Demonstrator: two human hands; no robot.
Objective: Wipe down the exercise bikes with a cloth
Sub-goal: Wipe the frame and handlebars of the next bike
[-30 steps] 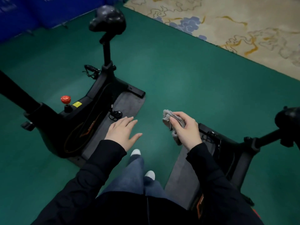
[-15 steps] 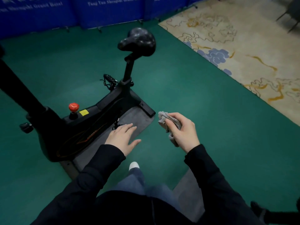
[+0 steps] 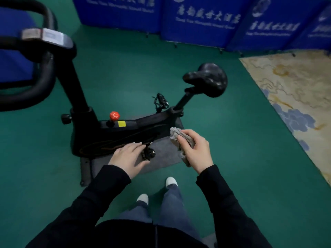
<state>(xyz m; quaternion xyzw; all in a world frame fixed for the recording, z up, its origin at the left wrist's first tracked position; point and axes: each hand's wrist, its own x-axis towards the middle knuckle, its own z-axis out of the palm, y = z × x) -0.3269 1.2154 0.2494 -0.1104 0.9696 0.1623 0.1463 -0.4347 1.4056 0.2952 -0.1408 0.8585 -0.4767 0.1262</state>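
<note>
A black exercise bike (image 3: 89, 133) stands on a grey mat (image 3: 166, 151) in front of me, its saddle (image 3: 207, 79) to the right and its handlebars (image 3: 44, 51) at the upper left. A red knob (image 3: 114, 115) and a yellow label sit on the frame. My right hand (image 3: 196, 151) grips a crumpled grey cloth (image 3: 176, 136), held in the air over the mat's right end. My left hand (image 3: 128, 156) hovers with fingers straight, just in front of the near pedal (image 3: 148, 153); whether it touches the pedal is unclear.
Green floor (image 3: 223, 131) surrounds the bike. Blue banner panels (image 3: 206, 20) line the back. A patterned beige carpet (image 3: 295, 97) lies to the right. My feet in white shoes (image 3: 171, 181) stand just short of the mat.
The view has swung left and up: the second bike at the right has left the frame and the first bike's handlebars have come in. Both hands have kept their pose, the right still gripping the cloth.
</note>
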